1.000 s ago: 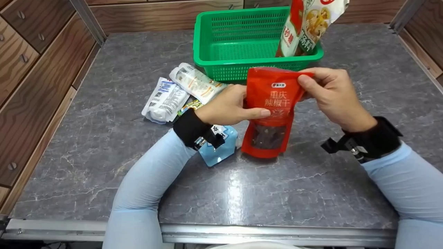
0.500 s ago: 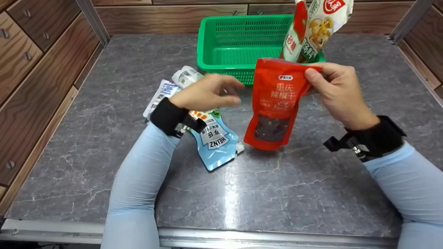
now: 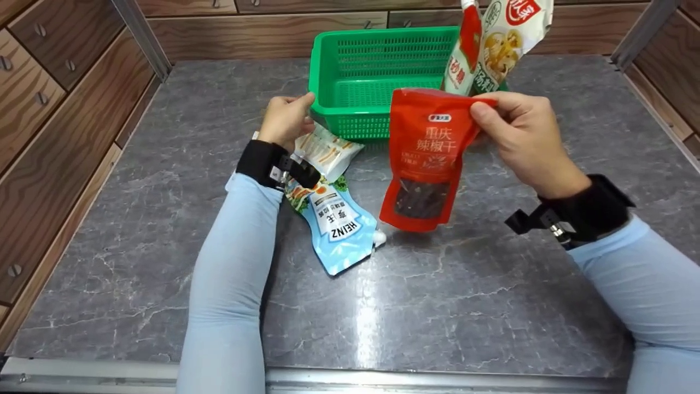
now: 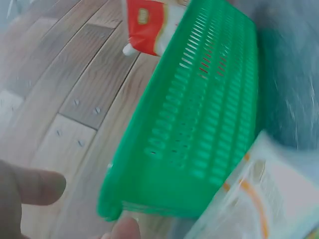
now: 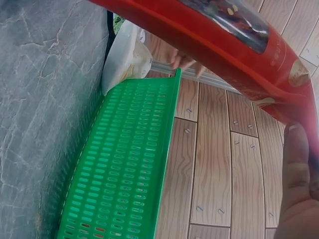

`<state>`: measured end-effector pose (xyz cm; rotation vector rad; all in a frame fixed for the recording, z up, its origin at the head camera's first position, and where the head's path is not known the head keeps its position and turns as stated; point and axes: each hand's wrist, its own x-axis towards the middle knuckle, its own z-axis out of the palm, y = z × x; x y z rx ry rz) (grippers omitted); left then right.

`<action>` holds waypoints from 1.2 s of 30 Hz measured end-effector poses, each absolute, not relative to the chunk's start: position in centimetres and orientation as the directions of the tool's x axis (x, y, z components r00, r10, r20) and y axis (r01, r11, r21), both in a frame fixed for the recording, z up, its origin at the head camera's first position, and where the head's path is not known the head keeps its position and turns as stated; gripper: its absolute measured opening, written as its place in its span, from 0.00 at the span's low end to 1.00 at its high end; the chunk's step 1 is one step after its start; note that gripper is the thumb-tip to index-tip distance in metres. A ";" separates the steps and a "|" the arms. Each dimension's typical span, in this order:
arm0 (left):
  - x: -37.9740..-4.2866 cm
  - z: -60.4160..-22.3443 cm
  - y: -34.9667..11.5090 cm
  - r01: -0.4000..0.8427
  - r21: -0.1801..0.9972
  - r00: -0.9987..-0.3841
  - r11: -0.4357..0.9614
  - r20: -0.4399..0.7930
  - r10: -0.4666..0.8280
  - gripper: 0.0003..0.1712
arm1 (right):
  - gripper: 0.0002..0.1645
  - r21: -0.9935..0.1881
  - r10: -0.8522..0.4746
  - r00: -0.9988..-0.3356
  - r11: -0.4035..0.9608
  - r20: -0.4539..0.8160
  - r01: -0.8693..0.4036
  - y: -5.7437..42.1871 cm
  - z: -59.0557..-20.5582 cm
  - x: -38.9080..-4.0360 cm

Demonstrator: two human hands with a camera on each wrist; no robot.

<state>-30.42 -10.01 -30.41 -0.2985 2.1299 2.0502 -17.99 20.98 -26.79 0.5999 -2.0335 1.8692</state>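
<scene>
In the head view my right hand (image 3: 517, 139) pinches the top corner of a red pouch of dried chillies (image 3: 432, 142). The pouch hangs upright in front of the green basket (image 3: 358, 127), its clear window showing dark contents. My left hand (image 3: 285, 121) is at the basket's front left corner, fingertips right at the rim. In the left wrist view the thumb (image 4: 42, 187) stands apart from the basket, while another fingertip shows just below the corner. Below this hand lie a whitish packet (image 3: 327, 150) and a blue Heinz squeeze pouch (image 3: 342, 230).
A white and red sugar bag (image 3: 459, 68) and a soup seasoning packet (image 3: 500, 52) stand in the basket's right end. Wooden drawer fronts (image 3: 268, 35) border the grey table (image 3: 136, 235) at the back and sides. A metal edge (image 3: 383, 380) runs along the front.
My left hand has let go of the red pouch and moved left and away to the basket's corner. My right hand keeps the pouch, now raised a little.
</scene>
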 end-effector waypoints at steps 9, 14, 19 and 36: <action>-32.0 -32.3 -9.0 -0.305 0.899 -0.950 -0.314 -0.311 0.030 0.20 | 0.11 -0.868 -0.123 -0.866 0.055 0.484 -0.493 21.1 -26.6 -18.1; -32.0 -32.5 -8.8 -0.283 0.884 -0.955 -0.373 -0.296 0.024 0.18 | 0.11 -0.874 -0.114 -0.871 0.037 0.479 -0.485 21.2 -26.7 -18.5; -32.1 -32.7 -8.7 -0.265 0.883 -0.960 -0.387 -0.278 0.025 0.18 | 0.11 -0.875 -0.080 -0.873 0.028 0.480 -0.484 21.3 -26.3 -18.7; -32.4 -32.9 -9.0 -0.275 0.865 -0.958 -0.419 -0.281 0.048 0.19 | 0.09 -0.798 0.195 -0.799 0.367 0.569 -0.479 21.4 -20.8 -21.5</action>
